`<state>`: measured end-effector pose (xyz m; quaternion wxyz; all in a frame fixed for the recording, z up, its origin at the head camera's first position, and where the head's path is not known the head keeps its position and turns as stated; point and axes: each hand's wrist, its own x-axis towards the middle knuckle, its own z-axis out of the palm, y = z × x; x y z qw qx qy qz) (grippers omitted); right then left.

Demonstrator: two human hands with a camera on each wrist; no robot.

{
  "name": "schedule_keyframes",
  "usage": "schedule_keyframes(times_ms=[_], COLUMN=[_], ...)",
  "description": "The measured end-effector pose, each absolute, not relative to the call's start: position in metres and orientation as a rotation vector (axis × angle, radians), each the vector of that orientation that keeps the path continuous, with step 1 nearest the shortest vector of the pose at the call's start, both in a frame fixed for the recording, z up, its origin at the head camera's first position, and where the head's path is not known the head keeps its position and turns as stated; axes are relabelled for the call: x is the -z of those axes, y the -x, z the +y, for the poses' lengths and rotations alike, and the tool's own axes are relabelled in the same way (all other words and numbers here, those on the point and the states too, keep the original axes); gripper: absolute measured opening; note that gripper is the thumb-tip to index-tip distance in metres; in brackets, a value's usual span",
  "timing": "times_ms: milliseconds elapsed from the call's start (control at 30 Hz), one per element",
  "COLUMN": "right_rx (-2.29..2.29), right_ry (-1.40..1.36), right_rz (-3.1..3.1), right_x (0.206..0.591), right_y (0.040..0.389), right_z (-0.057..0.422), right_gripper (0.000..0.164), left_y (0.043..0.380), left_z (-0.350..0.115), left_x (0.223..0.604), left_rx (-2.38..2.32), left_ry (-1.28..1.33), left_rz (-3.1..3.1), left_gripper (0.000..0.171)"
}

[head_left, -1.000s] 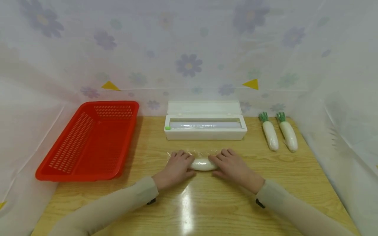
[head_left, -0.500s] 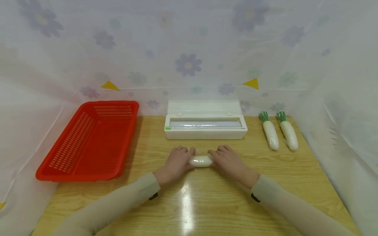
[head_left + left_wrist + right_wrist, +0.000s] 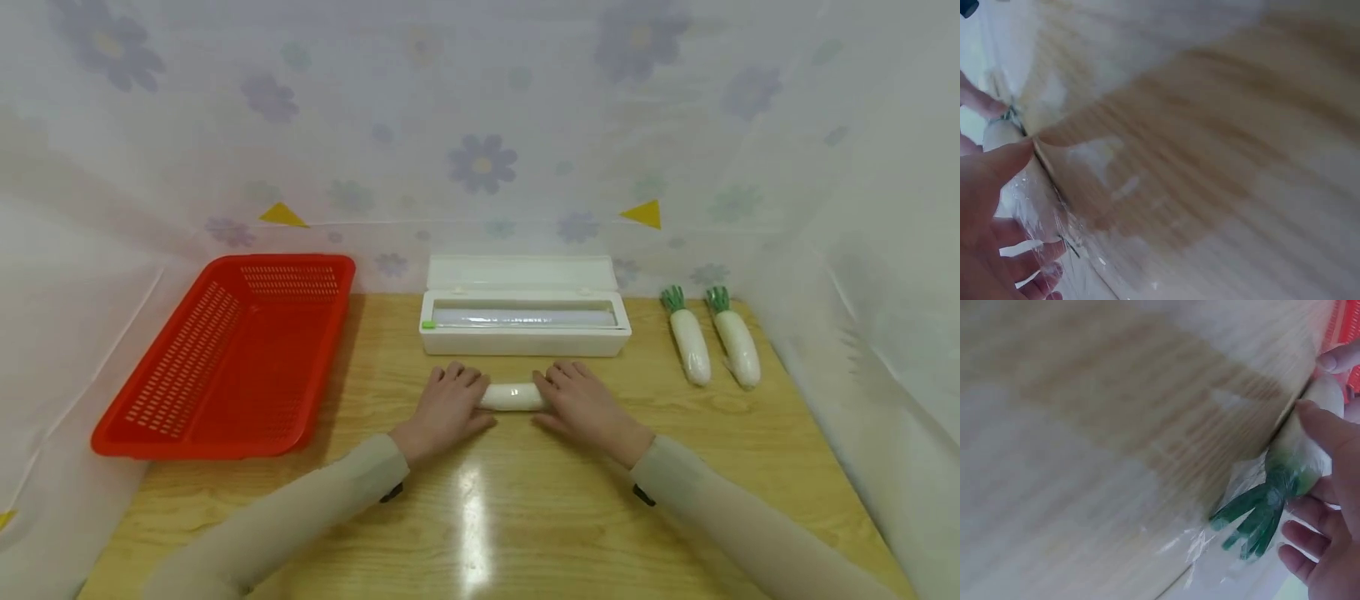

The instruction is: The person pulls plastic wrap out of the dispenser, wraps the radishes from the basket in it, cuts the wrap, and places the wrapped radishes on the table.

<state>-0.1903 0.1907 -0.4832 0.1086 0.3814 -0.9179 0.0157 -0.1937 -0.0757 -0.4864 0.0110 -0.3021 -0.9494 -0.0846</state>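
A white radish (image 3: pixel 513 397) lies crosswise on the table between both hands, with clear plastic wrap about it. My left hand (image 3: pixel 447 407) holds its left end, thumb on the near side and fingers over the far side. At the other end my right hand (image 3: pixel 587 409) grips it in the same way. The right wrist view shows green leaf stalks (image 3: pixel 1260 515) at that end, inside loose cling film (image 3: pixel 1192 545). Crinkled film (image 3: pixel 1054 215) also spreads round the fingers in the left wrist view. In the head view the hands cover both radish ends.
Behind the hands stands a white cling film dispenser (image 3: pixel 525 342), lid up, roll inside. A red plastic basket (image 3: pixel 217 451) is at the left. Two wrapped radishes (image 3: pixel 691 347) with green tops lie at the back right. Flowered white sheeting (image 3: pixel 480 100) encloses the table.
Both hands have moved a little away from the body, rolling the radish toward the dispenser. The film seen beyond it earlier no longer shows in the head view.
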Motion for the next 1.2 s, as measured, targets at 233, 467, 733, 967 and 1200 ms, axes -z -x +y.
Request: schedule_keyframes(times_ms=[233,467,733,967,1200], right_rx=[0.022,-0.167,-0.273,-0.368,-0.546], right_ry=[-1.094,-1.098,-1.127,-1.103,-1.081], right_rz=[-2.718,-2.707,-2.675,-2.739,-2.721], right_x=[0.491,0.495,0.491,0.491,0.49], right_y=[0.204,0.199,0.18,0.171,0.179], right_z=[0.189,0.199,0.205,0.209,0.212], right_gripper=[0.073,0.052,0.047,0.048,0.026], left_y=[0.207,0.209,0.19,0.181,0.19], left_z=[-0.074,-0.082,-0.088,-0.093,-0.093], left_x=[0.491,0.493,0.499,0.498,0.493], left_rx=[0.305,0.634,0.805,0.734,0.807], left_ry=[0.929,1.037,1.134,1.168,1.049], left_rz=[-2.97,-2.961,-2.934,-2.832,-2.896], left_gripper=[0.062,0.055,0.043,0.033,0.038])
